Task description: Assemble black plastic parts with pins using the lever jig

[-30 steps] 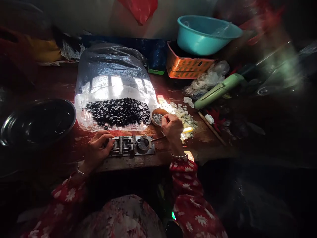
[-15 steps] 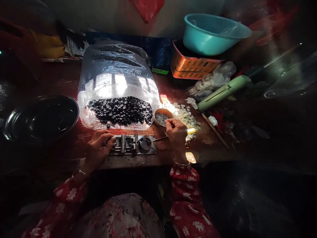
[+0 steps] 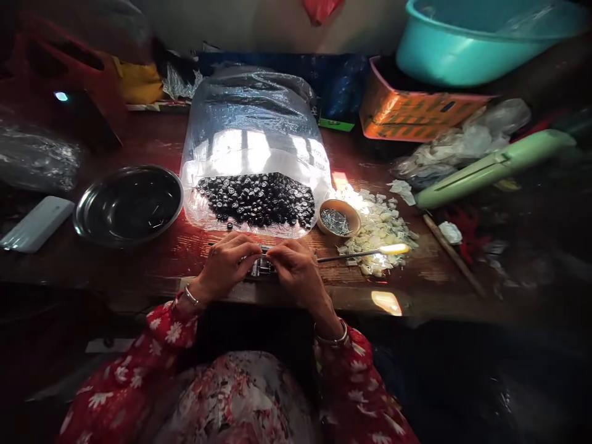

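Head view: small metal jig point(image 3: 263, 266) w/ both hands closed on it, near table's point(image 3: 152, 265) front edge, mostly hidden; L hand point(image 3: 226, 265) & R hand point(image 3: 296, 271) meet over it. Black buttons point(image 3: 254, 200) in plastic bag point(image 3: 252, 117) just behind; pin bowl point(image 3: 338, 219) & pale chips point(image 3: 379, 231) to R.

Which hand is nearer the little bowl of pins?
Right. The right hand is below and left of the small bowl of pins, not touching it; the left hand is farther off, beyond it, both on the metal jig.
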`<state>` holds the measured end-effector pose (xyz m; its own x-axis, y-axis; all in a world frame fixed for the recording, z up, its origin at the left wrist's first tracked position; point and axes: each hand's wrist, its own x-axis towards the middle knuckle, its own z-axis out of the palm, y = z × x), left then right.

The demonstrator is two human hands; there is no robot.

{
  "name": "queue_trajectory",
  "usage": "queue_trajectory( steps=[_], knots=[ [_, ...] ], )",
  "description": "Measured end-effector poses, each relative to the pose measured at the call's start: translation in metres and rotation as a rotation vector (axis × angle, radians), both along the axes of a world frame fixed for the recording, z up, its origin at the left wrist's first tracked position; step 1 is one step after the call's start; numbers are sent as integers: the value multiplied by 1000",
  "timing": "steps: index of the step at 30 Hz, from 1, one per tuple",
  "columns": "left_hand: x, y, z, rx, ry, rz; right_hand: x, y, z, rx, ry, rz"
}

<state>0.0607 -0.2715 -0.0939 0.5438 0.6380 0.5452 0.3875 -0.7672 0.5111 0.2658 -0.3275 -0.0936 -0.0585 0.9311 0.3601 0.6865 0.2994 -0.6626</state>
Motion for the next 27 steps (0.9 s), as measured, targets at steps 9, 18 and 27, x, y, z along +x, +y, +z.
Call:
queue_trajectory(
  steps=[9,18,27],
  knots=[
    [-5,5,-11,100,208,101,-16,6,-10,47,-300,-73],
    [-5,6,-10,61,184,64,-2,1,-15,58,-103,-139],
    [-16,-3,-12,147,155,42,17,-14,-12,136,-12,-234]
  ],
)
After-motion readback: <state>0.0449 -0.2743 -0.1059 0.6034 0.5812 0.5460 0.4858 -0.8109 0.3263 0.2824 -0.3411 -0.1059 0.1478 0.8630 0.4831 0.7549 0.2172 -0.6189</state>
